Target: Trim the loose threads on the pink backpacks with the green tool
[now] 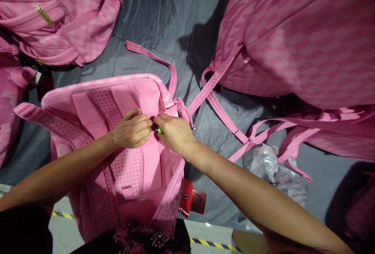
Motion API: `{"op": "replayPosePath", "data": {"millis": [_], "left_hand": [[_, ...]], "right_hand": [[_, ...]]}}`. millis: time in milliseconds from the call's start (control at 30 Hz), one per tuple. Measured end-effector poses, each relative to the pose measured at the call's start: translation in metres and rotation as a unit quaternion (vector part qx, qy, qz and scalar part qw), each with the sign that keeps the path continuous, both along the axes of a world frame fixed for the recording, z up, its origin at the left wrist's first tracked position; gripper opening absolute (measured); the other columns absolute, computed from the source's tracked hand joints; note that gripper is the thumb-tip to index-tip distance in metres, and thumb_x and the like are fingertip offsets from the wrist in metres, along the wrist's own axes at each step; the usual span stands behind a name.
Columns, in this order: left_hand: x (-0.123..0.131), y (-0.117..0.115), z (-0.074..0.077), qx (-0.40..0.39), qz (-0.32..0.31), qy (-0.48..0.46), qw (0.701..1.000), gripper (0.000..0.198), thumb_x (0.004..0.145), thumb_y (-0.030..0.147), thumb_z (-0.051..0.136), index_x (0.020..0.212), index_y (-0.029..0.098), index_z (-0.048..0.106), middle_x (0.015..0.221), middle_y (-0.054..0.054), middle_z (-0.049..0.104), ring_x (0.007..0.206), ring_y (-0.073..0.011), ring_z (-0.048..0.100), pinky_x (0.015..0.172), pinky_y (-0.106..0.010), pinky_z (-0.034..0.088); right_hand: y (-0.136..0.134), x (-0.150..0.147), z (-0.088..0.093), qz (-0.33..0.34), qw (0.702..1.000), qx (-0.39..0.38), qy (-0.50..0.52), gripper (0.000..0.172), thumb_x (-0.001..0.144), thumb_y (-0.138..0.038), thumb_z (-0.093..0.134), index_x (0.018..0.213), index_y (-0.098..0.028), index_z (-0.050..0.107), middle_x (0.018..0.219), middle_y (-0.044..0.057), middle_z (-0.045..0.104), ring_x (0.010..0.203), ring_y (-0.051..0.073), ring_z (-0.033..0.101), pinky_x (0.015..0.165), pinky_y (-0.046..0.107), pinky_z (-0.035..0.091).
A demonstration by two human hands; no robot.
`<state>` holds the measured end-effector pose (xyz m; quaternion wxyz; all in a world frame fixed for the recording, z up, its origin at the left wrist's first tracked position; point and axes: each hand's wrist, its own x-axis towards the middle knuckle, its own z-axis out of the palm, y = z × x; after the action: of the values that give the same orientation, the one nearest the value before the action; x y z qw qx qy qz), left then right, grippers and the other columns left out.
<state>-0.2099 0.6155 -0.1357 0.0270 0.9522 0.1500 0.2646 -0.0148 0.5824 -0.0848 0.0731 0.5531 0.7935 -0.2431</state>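
A pink backpack (152, 168) lies right in front of me with its padded back panel and perforated shoulder straps facing up. My left hand (133, 129) is closed over the panel near its upper right, fingertips pinched together; what they hold is hidden. Against those fingertips, my right hand (174, 133) is closed around a slim green-and-black tool (158, 130). A thin pointed tip pokes out on the far side of the right hand. Most of the tool is covered, so its kind does not show. Beside the right wrist, a bunched pink strap end sits at the bag's corner.
More pink backpacks lie at the upper left (88, 23) and right (307, 43). Loose straps (216, 82) trail across the grey covered table (158, 16). A clear plastic bag (269, 168) rests at right; red tags (190, 199) hang by my bag's side.
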Motion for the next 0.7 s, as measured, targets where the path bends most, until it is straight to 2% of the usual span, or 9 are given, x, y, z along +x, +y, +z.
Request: {"op": "replayPosePath", "data": {"millis": [133,233,267,300,400,467,567,633,700], "left_hand": [[0.002,-0.002,-0.002,-0.008,-0.006,-0.014,1.000,0.009,0.087,0.018,0.053,0.082,0.021,0.061,0.093,-0.001,0.070,0.097,-0.0169,0.061,0.121,-0.039,0.026],[-0.001,0.000,0.005,0.004,-0.004,-0.042,0.999,0.010,0.088,0.021,0.051,0.089,0.023,0.061,0.095,0.000,0.068,0.099,-0.0166,0.061,0.117,-0.039,0.033],[-0.003,0.003,0.010,0.017,0.028,-0.071,0.997,0.013,0.089,0.023,0.050,0.096,0.023,0.061,0.100,-0.002,0.067,0.104,-0.0177,0.060,0.115,-0.041,0.035],[-0.006,0.007,0.016,0.026,0.093,-0.099,0.990,0.020,0.091,0.027,0.050,0.107,0.022,0.061,0.111,-0.005,0.066,0.113,-0.0204,0.058,0.115,-0.045,0.034],[-0.017,0.022,0.034,0.012,0.356,-0.116,0.927,0.048,0.096,0.045,0.044,0.136,0.018,0.049,0.139,-0.016,0.053,0.134,-0.0312,0.044,0.117,-0.057,0.025],[-0.022,0.030,0.041,-0.018,0.436,-0.065,0.898,0.055,0.097,0.057,0.038,0.134,0.018,0.051,0.133,-0.016,0.057,0.129,-0.0324,0.047,0.116,-0.058,0.025],[-0.027,0.033,0.041,-0.051,0.444,-0.014,0.895,0.054,0.097,0.062,0.032,0.119,0.020,0.058,0.115,-0.010,0.064,0.114,-0.0270,0.053,0.110,-0.053,0.032],[-0.031,0.031,0.040,-0.059,0.448,-0.012,0.892,0.050,0.099,0.058,0.032,0.119,0.020,0.057,0.113,-0.009,0.063,0.114,-0.0258,0.053,0.109,-0.052,0.032],[-0.035,0.028,0.042,-0.055,0.438,-0.012,0.897,0.051,0.097,0.057,0.038,0.126,0.018,0.054,0.120,-0.012,0.062,0.119,-0.0283,0.053,0.111,-0.055,0.030]], "right_hand": [[-0.006,-0.002,-0.005,0.002,1.000,0.025,-0.013,0.022,0.098,-0.023,0.048,0.115,-0.023,0.062,0.104,0.005,0.068,0.084,0.021,0.068,0.056,0.031,0.040],[-0.014,-0.002,-0.008,0.037,0.997,0.058,-0.014,0.025,0.102,-0.021,0.041,0.110,-0.020,0.065,0.111,0.008,0.066,0.088,0.020,0.065,0.058,0.031,0.040],[-0.018,-0.001,-0.009,0.050,0.996,0.078,-0.012,0.026,0.103,-0.020,0.040,0.109,-0.020,0.065,0.114,0.010,0.066,0.093,0.021,0.064,0.061,0.031,0.041],[-0.021,0.000,-0.009,0.061,0.993,0.100,-0.012,0.028,0.103,-0.020,0.038,0.109,-0.019,0.065,0.118,0.011,0.065,0.098,0.021,0.062,0.064,0.031,0.043],[-0.020,0.005,-0.007,0.082,0.983,0.166,-0.010,0.034,0.105,-0.020,0.032,0.114,-0.018,0.065,0.128,0.013,0.062,0.110,0.024,0.055,0.073,0.032,0.045],[-0.004,0.002,-0.002,0.085,0.978,0.190,-0.004,0.037,0.105,-0.019,0.028,0.119,-0.017,0.063,0.130,0.013,0.060,0.110,0.024,0.053,0.073,0.033,0.045],[0.041,-0.017,0.012,0.082,0.971,0.225,0.002,0.039,0.106,-0.019,0.026,0.121,-0.016,0.061,0.126,0.013,0.060,0.107,0.024,0.052,0.073,0.033,0.047],[0.070,-0.033,0.021,0.071,0.965,0.251,0.006,0.037,0.106,-0.021,0.026,0.116,-0.017,0.062,0.126,0.010,0.057,0.111,0.024,0.050,0.077,0.032,0.049],[0.083,-0.042,0.027,0.037,0.966,0.254,0.018,0.037,0.106,-0.020,0.025,0.114,-0.017,0.061,0.127,0.009,0.054,0.115,0.024,0.049,0.078,0.030,0.050]]}}
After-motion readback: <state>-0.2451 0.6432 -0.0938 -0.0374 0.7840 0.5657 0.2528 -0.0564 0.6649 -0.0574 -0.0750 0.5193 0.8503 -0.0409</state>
